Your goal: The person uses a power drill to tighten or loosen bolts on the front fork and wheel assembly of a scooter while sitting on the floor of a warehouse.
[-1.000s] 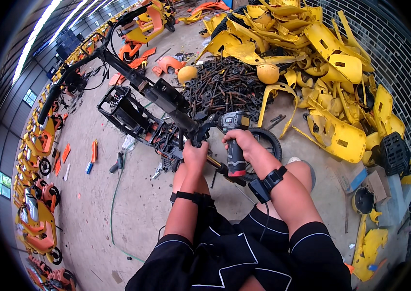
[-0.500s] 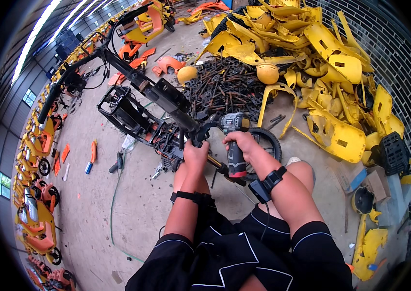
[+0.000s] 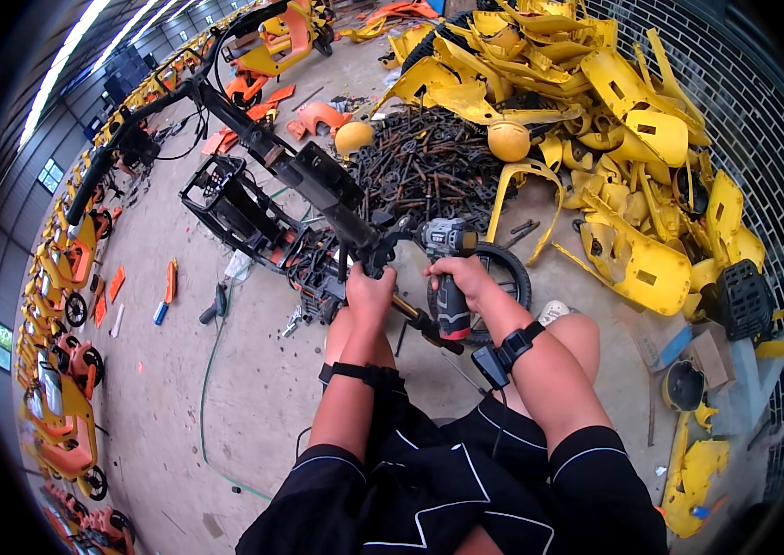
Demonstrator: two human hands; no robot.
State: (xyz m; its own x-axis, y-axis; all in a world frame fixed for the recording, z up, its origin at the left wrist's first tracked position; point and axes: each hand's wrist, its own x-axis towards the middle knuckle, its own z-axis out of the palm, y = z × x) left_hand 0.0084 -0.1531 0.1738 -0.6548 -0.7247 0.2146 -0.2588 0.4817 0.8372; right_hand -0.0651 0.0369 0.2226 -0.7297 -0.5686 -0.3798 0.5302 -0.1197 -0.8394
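The left hand (image 3: 370,294) is closed at the lower end of the column of a black frame (image 3: 322,180), its fingers curled against the joint there, though exactly which part they grip is hidden. Just beside it, the right hand (image 3: 459,277) is wrapped around the handle of a cordless power tool (image 3: 450,238), whose head sits above the fist, nose turned left toward that joint, while its battery base hangs below. The frame stretches away from the hands to the upper left, ending in a long handlebar (image 3: 100,171), and a spoked wheel (image 3: 521,264) with a black tyre shows behind the right hand. The column is dull, dark and straight, with a boxy black piece fixed along it; the tool has a stubby grey-and-black body and a base with a red band. Beyond the hands, a heap of dark metal parts (image 3: 429,166) looks rough, rod-like and rust-brown in places. Right of it rises a pile of yellow panels (image 3: 632,139), smooth, curved and shell-like, some with rectangular cut-outs. A thin green hose (image 3: 205,407) curves over the scuffed grey floor (image 3: 160,462).
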